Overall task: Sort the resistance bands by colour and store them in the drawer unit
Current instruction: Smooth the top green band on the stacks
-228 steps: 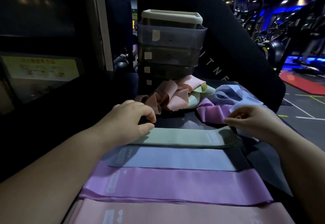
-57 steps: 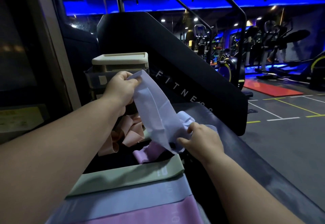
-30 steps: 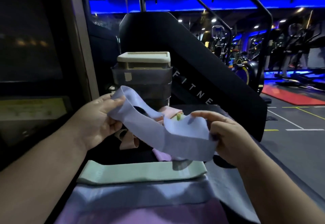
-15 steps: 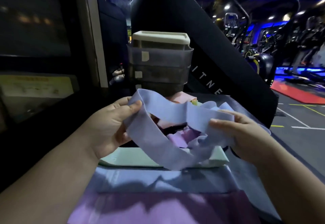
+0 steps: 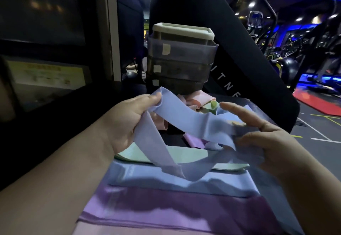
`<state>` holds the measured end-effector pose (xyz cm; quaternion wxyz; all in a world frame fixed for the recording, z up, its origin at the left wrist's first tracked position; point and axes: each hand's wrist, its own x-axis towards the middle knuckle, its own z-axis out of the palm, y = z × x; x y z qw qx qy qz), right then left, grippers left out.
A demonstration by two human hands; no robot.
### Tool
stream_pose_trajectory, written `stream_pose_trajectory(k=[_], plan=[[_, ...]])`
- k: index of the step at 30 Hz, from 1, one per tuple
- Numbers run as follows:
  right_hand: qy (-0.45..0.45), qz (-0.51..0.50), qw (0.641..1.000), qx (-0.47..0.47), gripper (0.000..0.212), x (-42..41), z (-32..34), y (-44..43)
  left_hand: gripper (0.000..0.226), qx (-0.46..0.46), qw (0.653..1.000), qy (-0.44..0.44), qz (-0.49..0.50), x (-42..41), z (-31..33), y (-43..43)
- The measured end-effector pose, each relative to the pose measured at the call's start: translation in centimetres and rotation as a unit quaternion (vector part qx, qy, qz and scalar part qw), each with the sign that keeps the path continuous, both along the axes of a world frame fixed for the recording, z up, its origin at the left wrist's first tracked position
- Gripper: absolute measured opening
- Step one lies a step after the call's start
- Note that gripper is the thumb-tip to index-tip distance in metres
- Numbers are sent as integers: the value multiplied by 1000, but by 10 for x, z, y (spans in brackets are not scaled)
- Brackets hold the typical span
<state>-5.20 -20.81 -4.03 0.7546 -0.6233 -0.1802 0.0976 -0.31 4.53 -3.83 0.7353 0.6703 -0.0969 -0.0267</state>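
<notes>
Our left hand (image 5: 127, 122) pinched the left end of the blue band (image 5: 184, 119) while our right hand (image 5: 262, 142) gripped its right end.

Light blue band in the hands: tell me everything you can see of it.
The light blue resistance band is a wide, flat loop of smooth stretchy-looking material, twisted and slack. The left hand pinches one end; the right hand holds the other, blurred. Its lower fold hangs over the flat blue band laid below; contact unclear.
</notes>
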Motion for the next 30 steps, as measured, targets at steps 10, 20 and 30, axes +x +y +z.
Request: stream_pose_trajectory(k=[10, 20, 30], plan=[[-39, -7, 999, -8, 55, 16, -15, -11, 51, 193, 977, -57, -77, -1, -6, -1], [-91, -100, 985, 109, 49, 17, -10, -19, 39, 274, 955, -95, -55, 4, -9, 6], [-101, -144, 968, 177, 43, 15, 0, -30, 19, 397, 902, -144, 92, 14, -17, 13]])
